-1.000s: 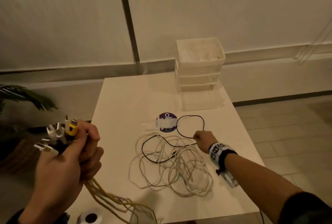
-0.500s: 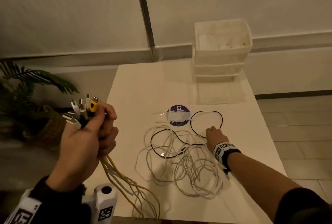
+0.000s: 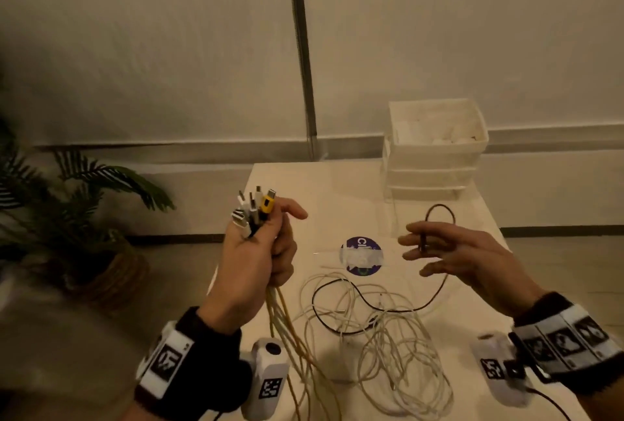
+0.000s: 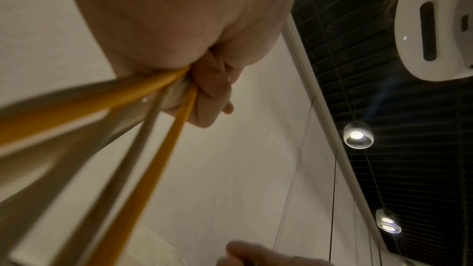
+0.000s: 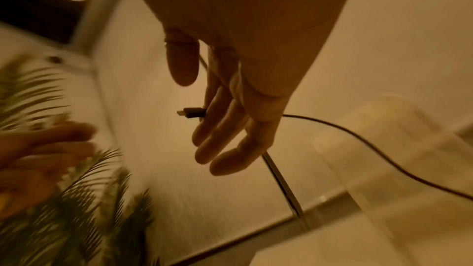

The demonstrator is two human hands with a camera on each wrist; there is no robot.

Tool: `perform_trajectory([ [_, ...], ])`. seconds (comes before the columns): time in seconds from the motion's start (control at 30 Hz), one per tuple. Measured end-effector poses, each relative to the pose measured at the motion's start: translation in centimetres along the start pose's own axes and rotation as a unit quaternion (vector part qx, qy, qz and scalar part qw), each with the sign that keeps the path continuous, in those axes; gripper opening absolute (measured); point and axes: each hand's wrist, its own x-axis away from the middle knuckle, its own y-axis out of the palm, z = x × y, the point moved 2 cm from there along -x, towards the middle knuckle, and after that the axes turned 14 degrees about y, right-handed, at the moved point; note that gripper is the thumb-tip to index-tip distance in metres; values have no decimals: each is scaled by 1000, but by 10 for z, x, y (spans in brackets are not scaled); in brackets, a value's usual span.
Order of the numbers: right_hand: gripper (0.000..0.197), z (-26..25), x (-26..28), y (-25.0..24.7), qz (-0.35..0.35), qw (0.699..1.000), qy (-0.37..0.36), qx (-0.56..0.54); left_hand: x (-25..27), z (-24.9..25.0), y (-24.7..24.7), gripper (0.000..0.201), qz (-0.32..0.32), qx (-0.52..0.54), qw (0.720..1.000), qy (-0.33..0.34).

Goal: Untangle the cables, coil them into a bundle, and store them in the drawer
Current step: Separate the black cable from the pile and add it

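My left hand (image 3: 266,248) is raised over the table's left side and grips a bunch of cable plugs (image 3: 255,211), white ones and a yellow one. Their yellow and white cords (image 3: 287,326) hang down from the fist, which the left wrist view shows as my left hand (image 4: 204,92) closed round the yellow cords (image 4: 143,169). My right hand (image 3: 435,251) is lifted, fingers spread, and pinches the end of the black cable (image 3: 439,216). Its black plug (image 5: 192,112) sticks out between the fingers (image 5: 220,128). The rest trails into the tangled white cable pile (image 3: 388,343).
A white stacked drawer unit (image 3: 435,157) stands at the far right of the white table (image 3: 337,191). A purple disc with tape across it (image 3: 361,255) lies mid-table. A potted plant (image 3: 67,218) stands on the floor to the left.
My right hand has risen off the table with the black cable's end and come toward my left hand. The left hand with its plugs has moved in over the table.
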Motion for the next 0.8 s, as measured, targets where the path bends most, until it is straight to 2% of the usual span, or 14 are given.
perform_trajectory([
  [0.07,53,-18,17,21,42,975,-117,184,-2,5,-1,35,-2,11,1000,1],
  [0.13,26,-39,33,45,125,899,-234,349,-3,9,-5,33,-8,26,1000,-2],
  [0.17,21,-49,40,56,144,869,-262,394,-2,10,-7,34,-12,38,999,-3],
  [0.23,23,-64,50,74,172,826,-297,448,1,13,-11,36,-27,57,998,4],
  [0.3,21,-79,61,89,242,787,-320,469,5,14,-14,38,-48,65,997,14],
  [0.4,12,-96,81,110,337,764,-305,458,12,17,-19,41,-67,87,994,9],
  [0.47,5,-105,92,123,341,785,-282,433,16,19,-21,44,-74,98,992,8],
  [0.53,20,-107,94,132,320,855,-199,357,21,21,-21,46,-83,107,991,10],
  [0.57,26,-106,91,134,302,898,-156,280,23,21,-21,46,-86,114,990,9],
  [0.63,34,-97,86,142,210,975,-69,13,28,22,-17,47,-89,133,987,2],
  [0.67,31,-93,82,149,133,980,-36,-143,31,23,-15,48,-88,142,986,-1],
  [0.7,25,-90,81,157,71,962,-14,-262,33,23,-12,50,-87,149,985,-5],
  [0.73,20,-88,82,165,35,944,-8,-329,36,23,-9,52,-84,155,984,-10],
  [0.8,21,-82,81,179,13,937,-37,-348,40,23,-5,52,-79,163,983,-22],
])
